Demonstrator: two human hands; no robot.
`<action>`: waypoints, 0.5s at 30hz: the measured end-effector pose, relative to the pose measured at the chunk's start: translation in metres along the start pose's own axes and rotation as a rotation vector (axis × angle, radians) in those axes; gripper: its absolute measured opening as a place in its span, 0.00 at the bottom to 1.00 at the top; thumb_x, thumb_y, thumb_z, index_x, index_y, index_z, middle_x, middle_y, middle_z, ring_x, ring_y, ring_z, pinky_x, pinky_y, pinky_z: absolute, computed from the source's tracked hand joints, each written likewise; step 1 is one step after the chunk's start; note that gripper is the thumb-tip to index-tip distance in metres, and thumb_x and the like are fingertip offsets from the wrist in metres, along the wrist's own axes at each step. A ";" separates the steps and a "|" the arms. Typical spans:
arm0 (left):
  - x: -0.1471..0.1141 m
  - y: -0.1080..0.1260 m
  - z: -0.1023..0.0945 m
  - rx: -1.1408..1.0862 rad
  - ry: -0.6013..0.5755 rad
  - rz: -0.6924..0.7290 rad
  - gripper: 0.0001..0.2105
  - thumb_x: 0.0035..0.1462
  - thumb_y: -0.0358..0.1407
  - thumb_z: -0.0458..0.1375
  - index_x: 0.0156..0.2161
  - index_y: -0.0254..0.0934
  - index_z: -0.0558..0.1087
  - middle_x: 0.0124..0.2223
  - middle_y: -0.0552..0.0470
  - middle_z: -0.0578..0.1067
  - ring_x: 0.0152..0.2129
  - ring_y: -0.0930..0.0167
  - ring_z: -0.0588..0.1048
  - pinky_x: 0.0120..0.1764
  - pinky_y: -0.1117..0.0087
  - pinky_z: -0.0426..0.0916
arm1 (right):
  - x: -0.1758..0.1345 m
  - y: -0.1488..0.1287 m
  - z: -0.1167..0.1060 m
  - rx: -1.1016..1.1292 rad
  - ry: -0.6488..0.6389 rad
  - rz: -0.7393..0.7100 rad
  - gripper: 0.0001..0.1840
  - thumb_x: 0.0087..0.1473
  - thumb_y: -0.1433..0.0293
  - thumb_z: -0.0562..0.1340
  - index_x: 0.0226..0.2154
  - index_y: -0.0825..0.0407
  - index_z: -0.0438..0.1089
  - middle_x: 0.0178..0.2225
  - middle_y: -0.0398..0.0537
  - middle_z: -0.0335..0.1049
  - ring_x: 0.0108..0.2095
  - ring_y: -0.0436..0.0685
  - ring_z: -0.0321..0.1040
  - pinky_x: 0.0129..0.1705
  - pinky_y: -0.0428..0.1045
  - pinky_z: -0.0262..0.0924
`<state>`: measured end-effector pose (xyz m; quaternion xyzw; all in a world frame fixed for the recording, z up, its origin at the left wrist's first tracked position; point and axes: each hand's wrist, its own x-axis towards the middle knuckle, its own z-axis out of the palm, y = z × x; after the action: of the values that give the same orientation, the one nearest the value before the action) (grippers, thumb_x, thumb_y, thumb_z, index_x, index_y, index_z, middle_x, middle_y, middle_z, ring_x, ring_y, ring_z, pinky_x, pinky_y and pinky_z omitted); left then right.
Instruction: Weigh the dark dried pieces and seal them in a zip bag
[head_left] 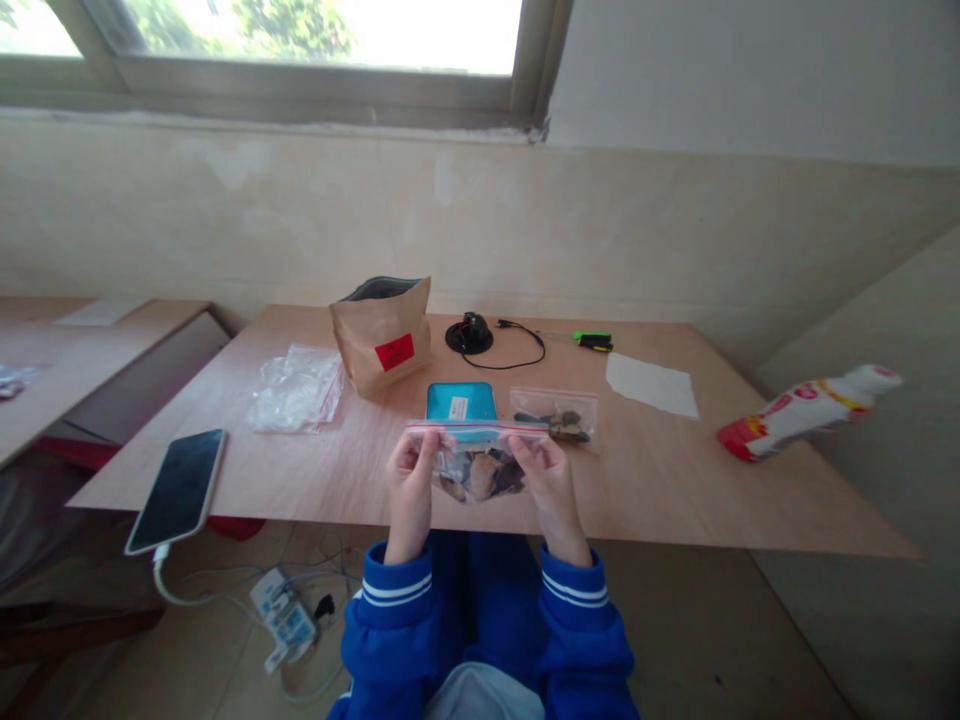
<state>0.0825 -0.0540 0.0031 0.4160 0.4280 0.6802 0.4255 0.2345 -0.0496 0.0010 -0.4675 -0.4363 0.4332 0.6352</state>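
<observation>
A plywood table (675,470) is standing under a window, against a pale wall, and the person is sitting at its near edge in blue sleeves with white stripes.

The left hand (410,480) and the right hand (550,478) are holding a clear zip bag (477,462) up just above the near edge of the table. Each hand is pinching one end of the bag's red-lined top strip, thumb in front and fingers behind. The bag is hanging between them with dark and tan lumps filling its lower half. Whether the strip is pressed closed along its whole length cannot be told from this view.

A second filled zip bag (556,415) is lying flat just beyond the right hand, with similar dark pieces inside; judged from that, one bag is already done and the one in hand is filled and at the sealing stage. A heap of empty clear bags (297,388) is lying to the left, so more appear to be waiting. A brown paper pouch (384,332) is standing open behind, and a teal box (460,401) is lying just behind the held bag.

A phone (178,488) is overhanging the left corner of the table on its charging lead.
</observation>
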 end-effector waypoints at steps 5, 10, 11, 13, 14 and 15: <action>0.001 0.006 -0.001 0.070 0.000 0.019 0.14 0.58 0.44 0.58 0.28 0.36 0.73 0.26 0.55 0.72 0.25 0.74 0.71 0.32 0.73 0.66 | -0.001 0.000 0.000 0.017 0.009 -0.008 0.15 0.49 0.56 0.67 0.29 0.50 0.76 0.28 0.46 0.78 0.32 0.55 0.75 0.40 0.52 0.69; 0.001 0.012 -0.001 0.114 0.008 0.026 0.14 0.57 0.43 0.59 0.25 0.35 0.71 0.25 0.55 0.72 0.26 0.74 0.71 0.33 0.74 0.66 | -0.001 0.000 -0.003 -0.038 -0.017 -0.008 0.15 0.49 0.56 0.67 0.29 0.51 0.75 0.26 0.46 0.78 0.30 0.54 0.74 0.37 0.50 0.70; 0.001 0.012 0.000 0.123 0.013 0.027 0.14 0.58 0.43 0.58 0.25 0.35 0.71 0.25 0.55 0.72 0.26 0.75 0.71 0.33 0.74 0.66 | -0.001 0.000 -0.004 -0.050 -0.018 -0.010 0.15 0.49 0.56 0.67 0.29 0.52 0.75 0.26 0.46 0.78 0.29 0.54 0.74 0.37 0.50 0.70; 0.000 0.012 0.001 0.143 0.030 0.030 0.14 0.58 0.43 0.58 0.26 0.35 0.70 0.24 0.55 0.71 0.24 0.75 0.70 0.31 0.75 0.65 | 0.000 0.000 -0.004 -0.073 -0.009 -0.017 0.15 0.49 0.56 0.67 0.29 0.52 0.75 0.26 0.46 0.78 0.29 0.54 0.74 0.36 0.50 0.70; -0.001 0.011 0.002 0.154 0.038 0.030 0.14 0.59 0.43 0.57 0.26 0.35 0.70 0.24 0.56 0.70 0.24 0.75 0.69 0.31 0.75 0.65 | -0.001 0.001 -0.003 -0.080 0.003 -0.023 0.15 0.49 0.56 0.67 0.29 0.52 0.75 0.26 0.46 0.77 0.29 0.54 0.74 0.35 0.49 0.69; -0.002 0.011 0.003 0.162 0.046 0.030 0.14 0.59 0.43 0.57 0.27 0.35 0.70 0.24 0.56 0.70 0.23 0.75 0.69 0.30 0.75 0.64 | -0.001 0.001 -0.002 -0.083 0.018 -0.032 0.15 0.49 0.56 0.67 0.28 0.52 0.75 0.25 0.46 0.77 0.28 0.54 0.74 0.35 0.49 0.69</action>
<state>0.0830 -0.0580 0.0135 0.4395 0.4853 0.6590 0.3702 0.2361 -0.0506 -0.0004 -0.4903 -0.4554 0.4004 0.6260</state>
